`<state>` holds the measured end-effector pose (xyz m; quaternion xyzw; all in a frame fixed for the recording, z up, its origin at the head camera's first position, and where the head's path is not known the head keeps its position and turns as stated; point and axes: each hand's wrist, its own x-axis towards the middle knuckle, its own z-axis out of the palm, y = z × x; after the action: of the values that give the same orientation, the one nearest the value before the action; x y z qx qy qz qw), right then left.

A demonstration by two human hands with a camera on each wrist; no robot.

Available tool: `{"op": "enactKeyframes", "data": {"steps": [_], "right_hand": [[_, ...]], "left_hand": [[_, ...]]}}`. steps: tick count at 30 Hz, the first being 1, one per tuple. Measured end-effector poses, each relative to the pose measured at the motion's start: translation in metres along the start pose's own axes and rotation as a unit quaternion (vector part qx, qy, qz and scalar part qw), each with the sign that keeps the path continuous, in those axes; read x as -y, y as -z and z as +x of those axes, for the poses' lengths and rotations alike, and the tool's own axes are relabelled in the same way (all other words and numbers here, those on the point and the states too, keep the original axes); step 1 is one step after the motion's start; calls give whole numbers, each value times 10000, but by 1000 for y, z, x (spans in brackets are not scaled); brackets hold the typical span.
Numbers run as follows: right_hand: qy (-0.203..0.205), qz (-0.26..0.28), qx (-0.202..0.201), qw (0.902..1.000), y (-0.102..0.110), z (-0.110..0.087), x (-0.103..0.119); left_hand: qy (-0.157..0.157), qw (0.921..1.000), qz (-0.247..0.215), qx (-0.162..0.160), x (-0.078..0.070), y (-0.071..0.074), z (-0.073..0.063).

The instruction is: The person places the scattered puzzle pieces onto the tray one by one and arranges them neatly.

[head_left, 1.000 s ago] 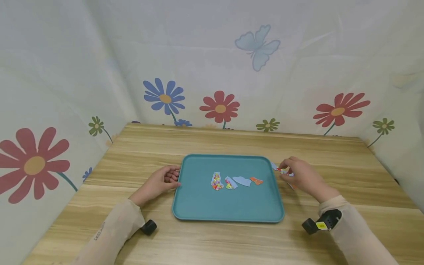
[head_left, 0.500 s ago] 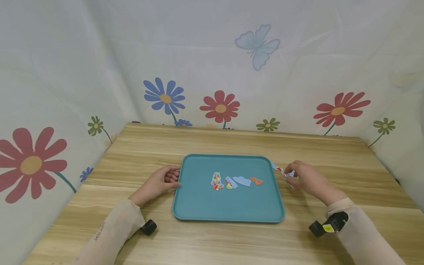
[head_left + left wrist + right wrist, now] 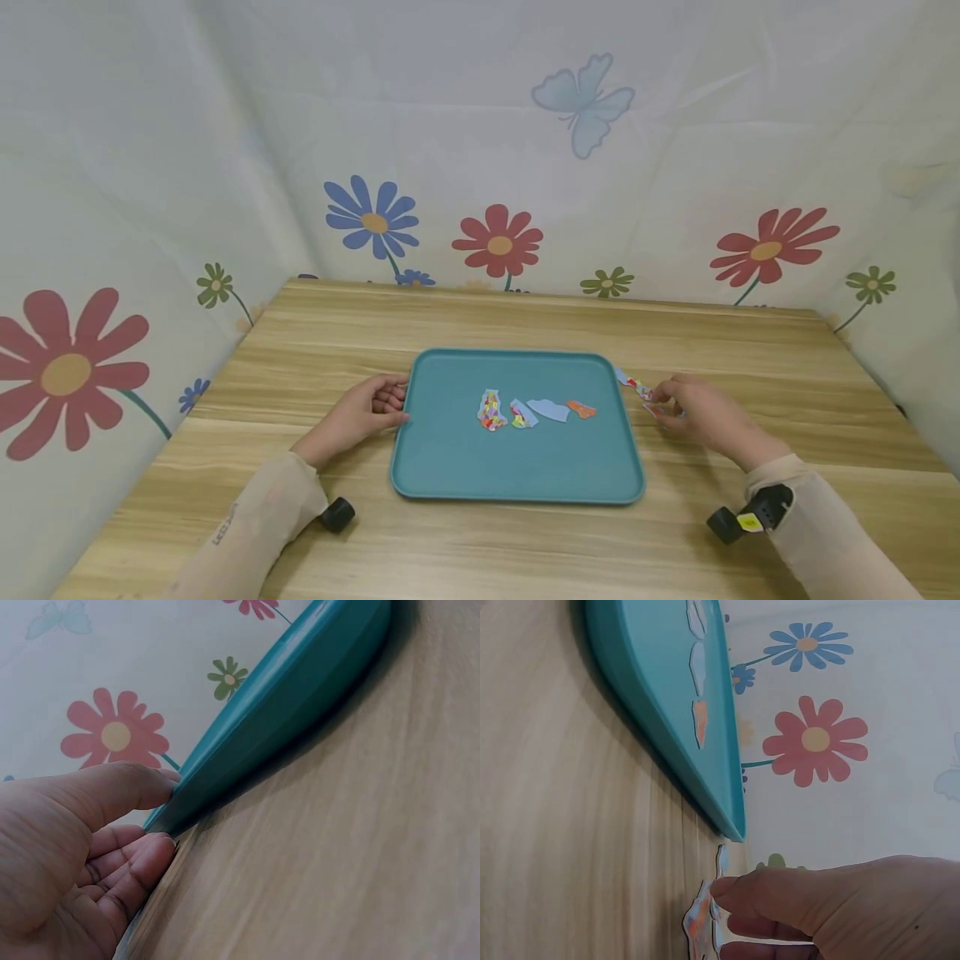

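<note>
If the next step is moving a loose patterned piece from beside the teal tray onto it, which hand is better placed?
Right, I'd judge. The right hand is at the loose pieces beside the teal tray, while the left hand holds the tray's opposite edge, farther from them.

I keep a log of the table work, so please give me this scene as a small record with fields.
Tray: teal, on wooden table
On tray: four flat pieces in a row, rightmost orange
Off tray: other pieces, right of it; count unclear, partly hidden
Left hand: thumb and fingers at tray's left edge
Right hand: at the other pieces; grip cannot be told
Background: pale backdrop with flowers and butterfly
</note>
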<state>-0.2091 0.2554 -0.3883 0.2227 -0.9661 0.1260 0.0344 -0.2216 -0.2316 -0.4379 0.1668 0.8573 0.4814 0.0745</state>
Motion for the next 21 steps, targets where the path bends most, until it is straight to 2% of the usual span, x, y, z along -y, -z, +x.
{"op": "enactKeyframes", "data": {"steps": [21], "right_hand": [[1, -45, 306, 9995, -4, -1, -6]], "left_hand": [[50, 10000, -19, 14, -2, 1, -1]]}}
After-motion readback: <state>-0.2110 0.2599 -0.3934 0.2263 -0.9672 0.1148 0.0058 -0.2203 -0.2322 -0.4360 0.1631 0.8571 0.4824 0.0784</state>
